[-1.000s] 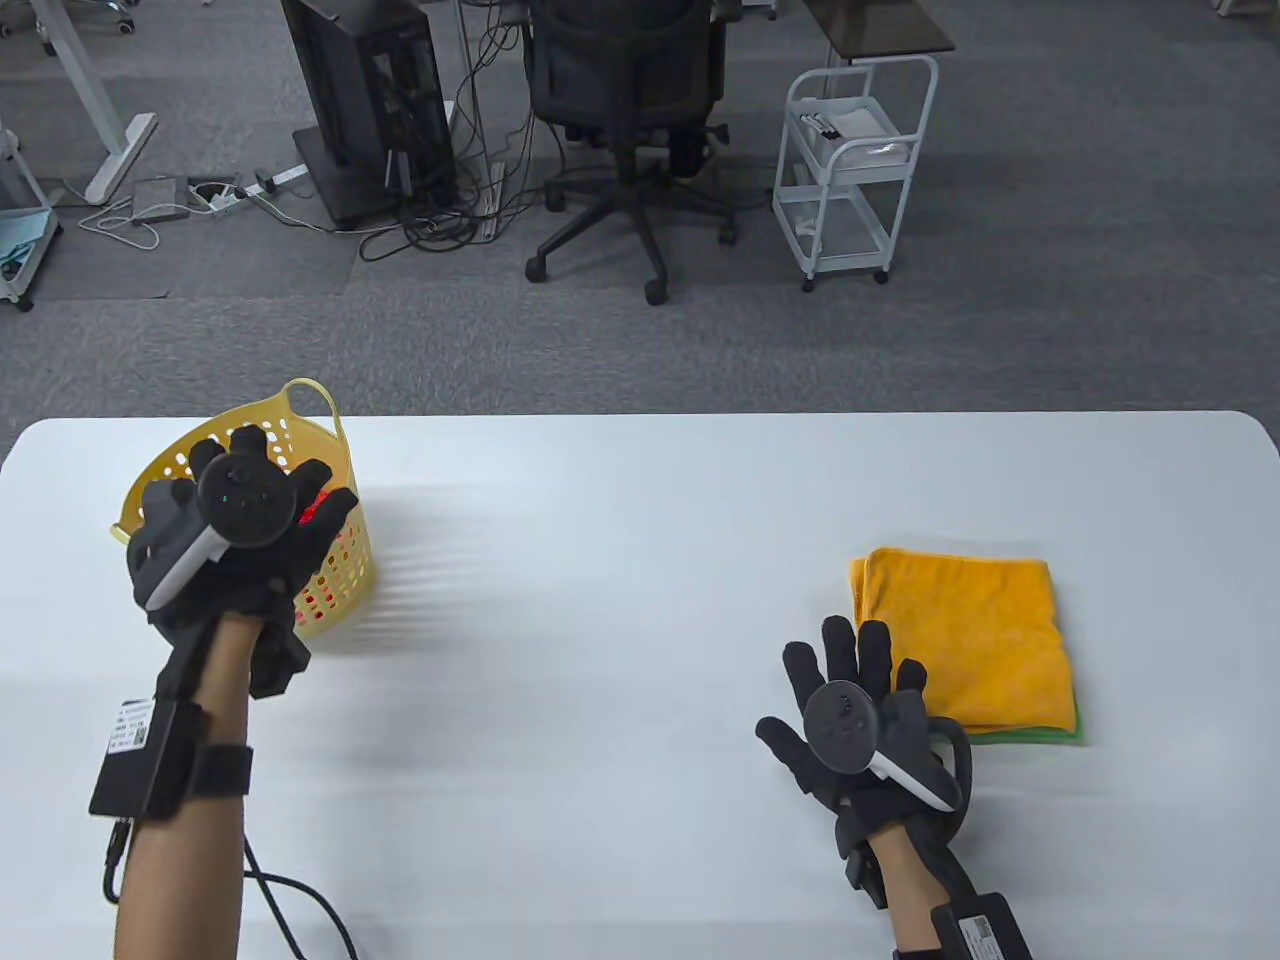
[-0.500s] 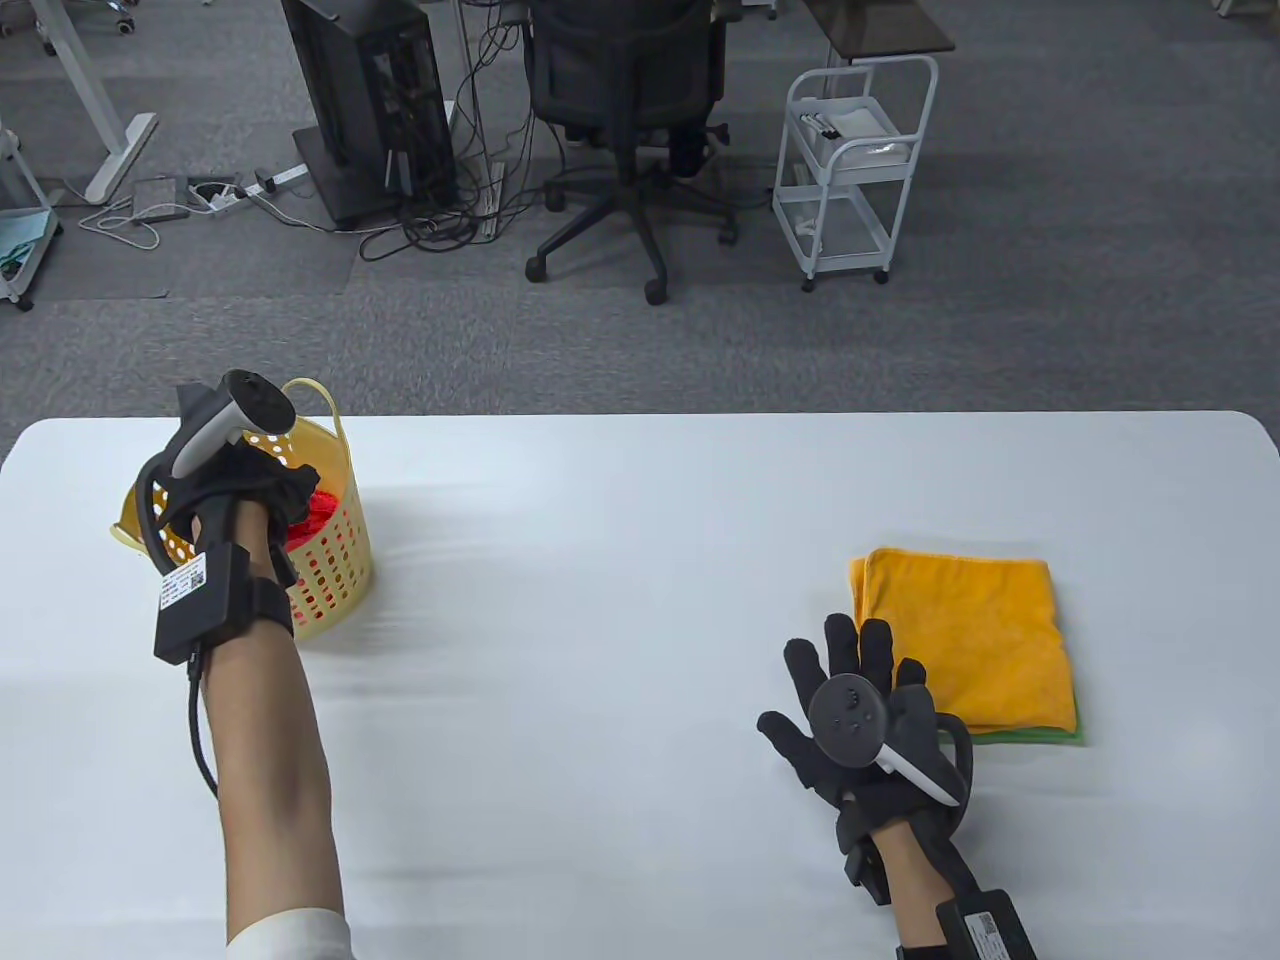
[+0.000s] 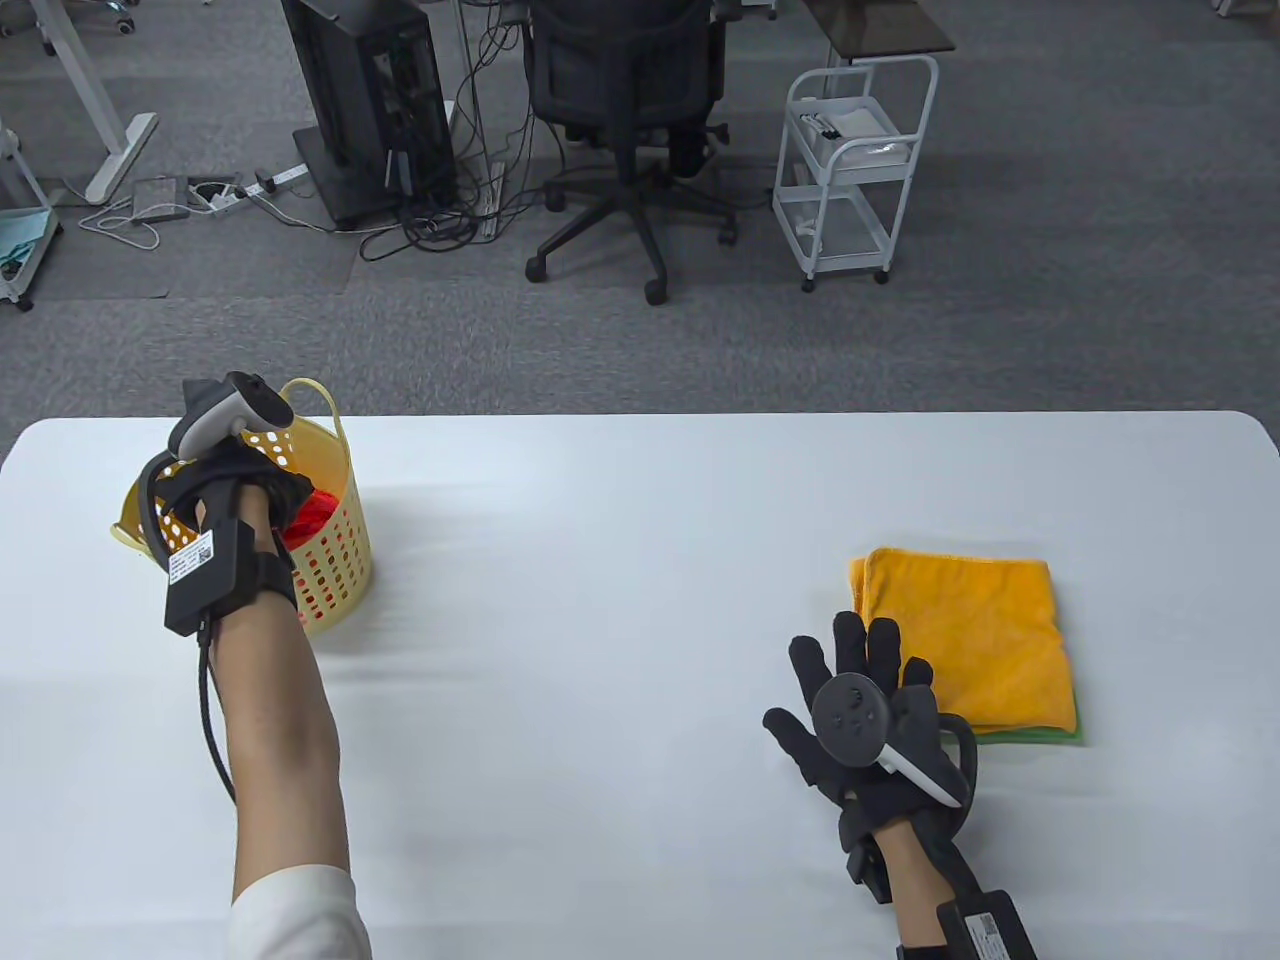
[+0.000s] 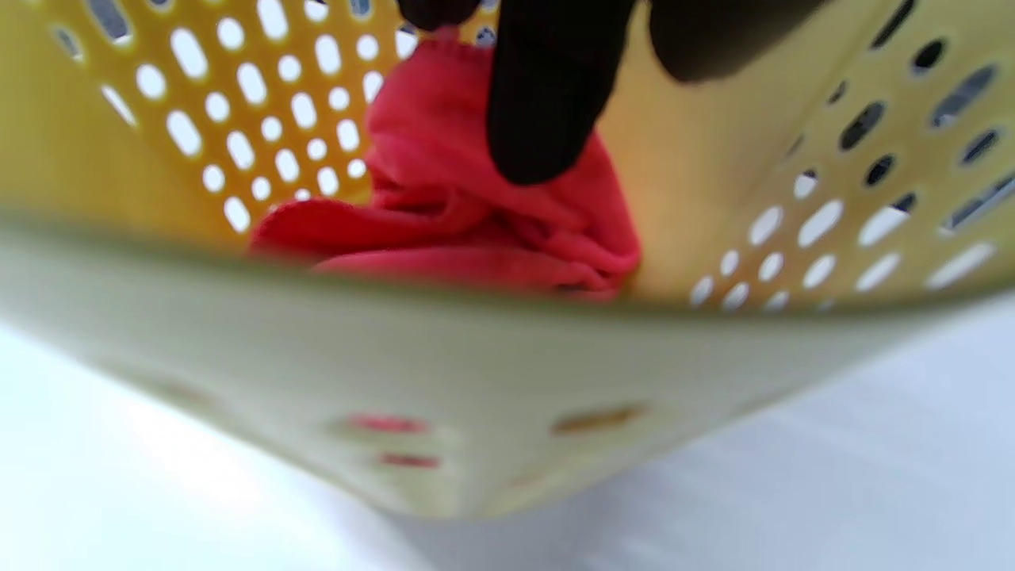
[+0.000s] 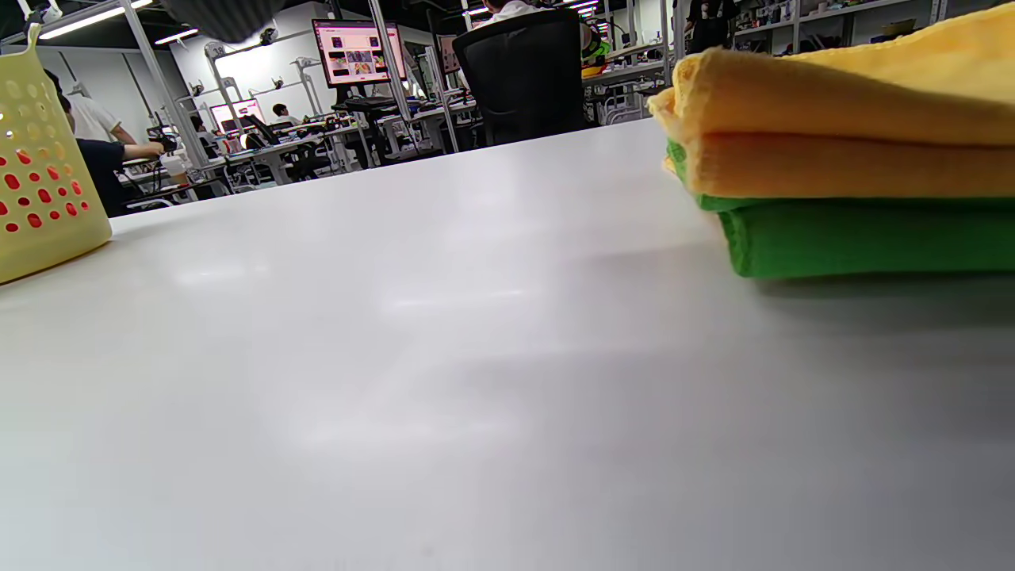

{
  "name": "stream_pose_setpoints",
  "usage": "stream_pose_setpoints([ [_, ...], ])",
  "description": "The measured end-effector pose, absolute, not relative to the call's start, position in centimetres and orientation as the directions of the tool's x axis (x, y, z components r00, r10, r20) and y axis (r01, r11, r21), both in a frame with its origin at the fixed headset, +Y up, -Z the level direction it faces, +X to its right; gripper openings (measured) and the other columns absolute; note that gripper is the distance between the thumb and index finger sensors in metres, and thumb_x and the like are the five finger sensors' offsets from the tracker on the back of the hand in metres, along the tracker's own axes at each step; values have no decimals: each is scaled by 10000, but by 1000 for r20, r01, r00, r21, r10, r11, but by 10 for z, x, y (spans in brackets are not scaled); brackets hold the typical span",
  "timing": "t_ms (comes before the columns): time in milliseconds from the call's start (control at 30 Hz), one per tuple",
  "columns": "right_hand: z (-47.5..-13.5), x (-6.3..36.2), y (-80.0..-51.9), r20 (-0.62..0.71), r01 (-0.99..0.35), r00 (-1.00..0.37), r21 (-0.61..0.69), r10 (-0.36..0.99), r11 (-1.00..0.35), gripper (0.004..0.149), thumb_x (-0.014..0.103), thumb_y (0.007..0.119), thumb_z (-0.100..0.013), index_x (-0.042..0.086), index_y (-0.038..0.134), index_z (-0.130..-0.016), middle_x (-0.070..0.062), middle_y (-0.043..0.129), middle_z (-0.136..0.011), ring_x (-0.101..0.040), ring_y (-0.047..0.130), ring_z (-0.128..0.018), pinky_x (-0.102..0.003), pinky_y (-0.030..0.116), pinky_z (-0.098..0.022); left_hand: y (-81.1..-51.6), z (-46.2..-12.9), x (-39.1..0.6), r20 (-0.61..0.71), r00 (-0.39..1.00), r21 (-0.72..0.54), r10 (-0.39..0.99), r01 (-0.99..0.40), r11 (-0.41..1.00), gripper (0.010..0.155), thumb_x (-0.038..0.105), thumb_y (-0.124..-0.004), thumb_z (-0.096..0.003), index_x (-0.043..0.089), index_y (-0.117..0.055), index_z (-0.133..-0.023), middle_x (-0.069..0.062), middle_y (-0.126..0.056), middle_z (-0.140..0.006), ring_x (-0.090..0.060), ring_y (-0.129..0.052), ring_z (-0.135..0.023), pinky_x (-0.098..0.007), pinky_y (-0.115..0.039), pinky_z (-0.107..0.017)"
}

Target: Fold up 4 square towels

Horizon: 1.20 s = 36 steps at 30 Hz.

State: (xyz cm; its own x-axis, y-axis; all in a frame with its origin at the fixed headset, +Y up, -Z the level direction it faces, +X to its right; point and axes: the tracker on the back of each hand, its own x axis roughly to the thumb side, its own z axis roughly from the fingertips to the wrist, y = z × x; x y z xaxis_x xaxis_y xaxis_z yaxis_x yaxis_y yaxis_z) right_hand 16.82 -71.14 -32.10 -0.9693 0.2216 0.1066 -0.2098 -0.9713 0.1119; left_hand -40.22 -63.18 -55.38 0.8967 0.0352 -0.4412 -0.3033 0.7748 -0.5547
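Observation:
A crumpled red towel (image 3: pixel 318 510) (image 4: pixel 476 222) lies inside the yellow perforated basket (image 3: pixel 335 430) (image 4: pixel 476 381) at the table's far left. My left hand (image 3: pixel 285 495) reaches down into the basket. Its fingers (image 4: pixel 547 103) hang over the red towel and touch it; whether they pinch it is unclear. At the right, a folded orange towel (image 3: pixel 960 635) (image 5: pixel 856 103) lies on a folded green towel (image 3: pixel 1030 735) (image 5: pixel 864 238). My right hand (image 3: pixel 850 680) rests flat on the table, fingers spread, at the stack's near left corner.
The white table (image 3: pixel 640 560) stretches between basket and stack. The basket (image 5: pixel 40 159) shows at the far left of the right wrist view. Beyond the far edge stand an office chair (image 3: pixel 630 90), a white cart (image 3: pixel 855 170) and a computer tower (image 3: pixel 365 100).
My left hand turned over from hovering above the basket and dipped its fingers inside onto the red towel. The right hand shifted slightly toward the stack.

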Motion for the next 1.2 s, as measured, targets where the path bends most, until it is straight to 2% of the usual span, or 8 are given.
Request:
stream_pose_setpoints([
  [33, -321, 169, -711, 103, -210, -970, 112, 221, -971, 793, 594, 634, -615, 160, 308, -1193, -234, 40, -1230, -496, -29, -1047, -727, 131, -679, -632, -555, -402, -440, 898, -555, 25, -294, 778, 604, 515, -561, -625, 169, -769, -1075, -86, -361, -1286, -565, -109, -1100, -721, -107, -738],
  [100, -321, 170, -712, 97, -213, -970, 113, 224, -971, 786, 588, 635, -617, 163, 310, -1193, -237, 42, -1229, -496, -28, -1047, -727, 131, -679, -631, -555, -402, -439, 898, -554, 24, -292, 780, 627, 516, -562, -622, 143, -726, -1099, -69, -492, -1274, -556, -173, -1120, -718, -123, -743],
  [233, -321, 171, -711, 91, -213, -970, 113, 224, -970, 776, 580, 635, -620, 165, 315, -1193, -243, 45, -1228, -499, -25, -1046, -727, 133, -679, -630, -554, -402, -431, 901, -550, 41, -299, 780, 650, 512, -571, -620, 91, -730, -1088, -135, -571, -1252, -548, -271, -1133, -717, -143, -748],
  [467, -322, 171, -711, 91, -212, -971, 113, 222, -971, 778, 580, 633, -620, 162, 313, -1193, -243, 44, -1228, -498, -25, -1047, -726, 132, -680, -615, -545, -402, -398, 911, -482, 112, -312, 819, 641, 477, -568, -624, 56, -682, -1093, -175, -519, -1253, -517, -378, -1115, -709, -168, -756],
  [700, -321, 171, -710, 93, -210, -971, 103, 220, -972, 779, 579, 633, -620, 160, 310, -1193, -243, 43, -1228, -498, -25, -1047, -725, 133, -681, -580, -527, -394, -329, 922, -346, 205, -319, 882, 660, 480, -573, -620, 28, -648, -1095, -217, -469, -1249, -520, -380, -1091, -702, -196, -764],
  [867, -321, 170, -710, 105, -206, -971, 96, 216, -974, 777, 578, 632, -620, 162, 310, -1192, -243, 44, -1227, -498, -24, -1047, -725, 133, -681, -544, -503, -386, -239, 943, -158, 231, -273, 949, 662, 477, -580, -617, 25, -634, -1098, -218, -450, -1249, -519, -365, -1088, -700, -203, -767],
  [1200, -320, 167, -710, 114, -209, -969, 94, 219, -973, 775, 577, 630, -621, 160, 309, -1191, -241, 43, -1227, -498, -23, -1047, -724, 135, -682, -481, -453, -374, -46, 944, 125, 325, -318, 940, 703, 503, -580, -618, 48, -528, -1150, -189, -321, -1279, -509, -289, -1099, -710, -171, -767],
])
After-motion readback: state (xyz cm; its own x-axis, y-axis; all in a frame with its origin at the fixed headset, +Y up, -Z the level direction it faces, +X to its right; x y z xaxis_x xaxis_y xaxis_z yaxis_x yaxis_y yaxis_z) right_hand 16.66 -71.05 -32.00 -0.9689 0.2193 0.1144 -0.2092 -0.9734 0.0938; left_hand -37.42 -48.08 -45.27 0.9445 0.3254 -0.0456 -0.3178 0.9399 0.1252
